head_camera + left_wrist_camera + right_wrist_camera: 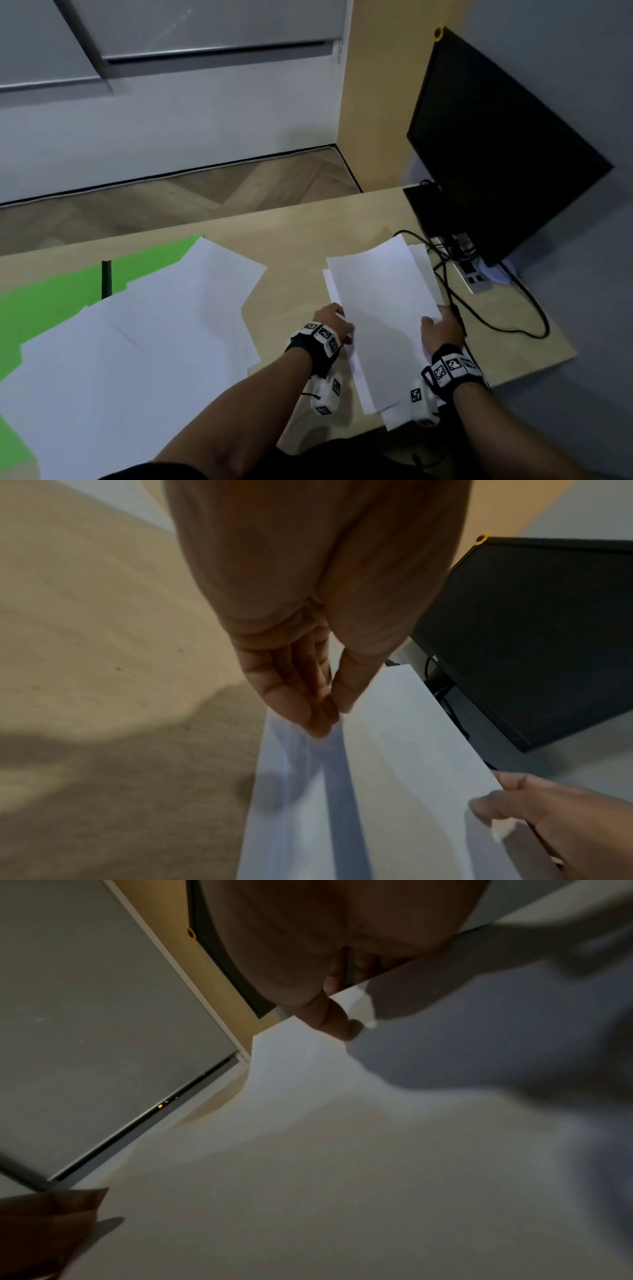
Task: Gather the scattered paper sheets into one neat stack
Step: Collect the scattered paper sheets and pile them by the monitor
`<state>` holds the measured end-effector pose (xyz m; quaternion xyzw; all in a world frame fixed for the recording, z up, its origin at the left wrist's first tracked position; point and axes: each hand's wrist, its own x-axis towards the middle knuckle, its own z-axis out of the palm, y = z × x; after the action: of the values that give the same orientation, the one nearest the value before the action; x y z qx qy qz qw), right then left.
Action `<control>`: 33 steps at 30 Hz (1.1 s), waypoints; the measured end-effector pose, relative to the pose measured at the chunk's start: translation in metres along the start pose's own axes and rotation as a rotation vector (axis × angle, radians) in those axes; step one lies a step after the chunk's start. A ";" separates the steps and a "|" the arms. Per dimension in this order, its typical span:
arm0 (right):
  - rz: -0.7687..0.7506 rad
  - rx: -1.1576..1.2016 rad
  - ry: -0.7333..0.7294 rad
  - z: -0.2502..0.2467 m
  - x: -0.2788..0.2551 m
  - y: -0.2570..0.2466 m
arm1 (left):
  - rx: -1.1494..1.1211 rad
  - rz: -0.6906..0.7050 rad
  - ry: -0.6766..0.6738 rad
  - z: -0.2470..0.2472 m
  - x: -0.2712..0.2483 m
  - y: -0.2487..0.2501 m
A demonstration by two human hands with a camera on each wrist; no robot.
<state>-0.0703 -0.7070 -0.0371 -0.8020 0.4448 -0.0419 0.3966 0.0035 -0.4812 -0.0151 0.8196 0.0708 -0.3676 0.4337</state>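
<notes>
A loose stack of white paper sheets [383, 315] lies at the right-middle of the wooden desk [308, 226], its edges uneven and the top sheet bowed upward. My left hand [337, 320] pinches the stack's left edge; in the left wrist view the thumb and fingers [308, 712] close on the paper [394, 777]. My right hand [436, 320] grips the right edge, with the thumb [339, 1026] on top of the sheet [342, 1177] and the fingers hidden beneath. Several more white sheets [154, 325] lie spread and overlapping on the left.
A green mat [51, 301] lies under the scattered sheets, with a dark thin post [107, 277] standing on it. A black monitor [496, 154] stands at the far right. Black cables [479, 308] and a power strip [474, 277] run beside the stack. The desk's right edge is close.
</notes>
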 end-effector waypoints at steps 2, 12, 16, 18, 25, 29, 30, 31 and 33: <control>0.010 -0.032 0.006 -0.003 0.010 0.010 | 0.079 0.014 -0.002 0.012 0.004 0.004; 0.054 -0.406 -0.066 -0.005 0.036 0.038 | 0.314 -0.064 0.201 0.018 0.020 -0.008; 0.099 -0.370 -0.067 -0.001 0.046 0.038 | 0.071 -0.159 0.174 0.015 0.021 -0.008; 0.131 -0.339 -0.085 0.000 0.051 0.037 | -0.106 -0.203 0.136 0.015 0.018 -0.006; 0.215 -0.143 -0.162 0.009 0.042 0.028 | -0.175 -0.211 0.101 -0.001 0.025 -0.018; 0.214 -0.103 -0.156 0.020 0.030 0.019 | -0.182 -0.234 0.215 -0.012 0.028 -0.025; 0.208 -0.093 -0.158 0.025 0.026 0.016 | -0.193 -0.252 0.234 -0.014 0.029 -0.027; 0.204 -0.093 -0.164 0.029 0.023 0.012 | -0.201 -0.264 0.243 -0.018 0.027 -0.028; 0.188 -0.122 -0.200 0.037 0.013 0.004 | -0.217 -0.295 0.292 -0.025 0.025 -0.031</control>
<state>-0.0495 -0.6962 -0.0690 -0.7795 0.4780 0.1025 0.3916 0.0215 -0.4481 -0.0433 0.7935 0.2910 -0.2946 0.4460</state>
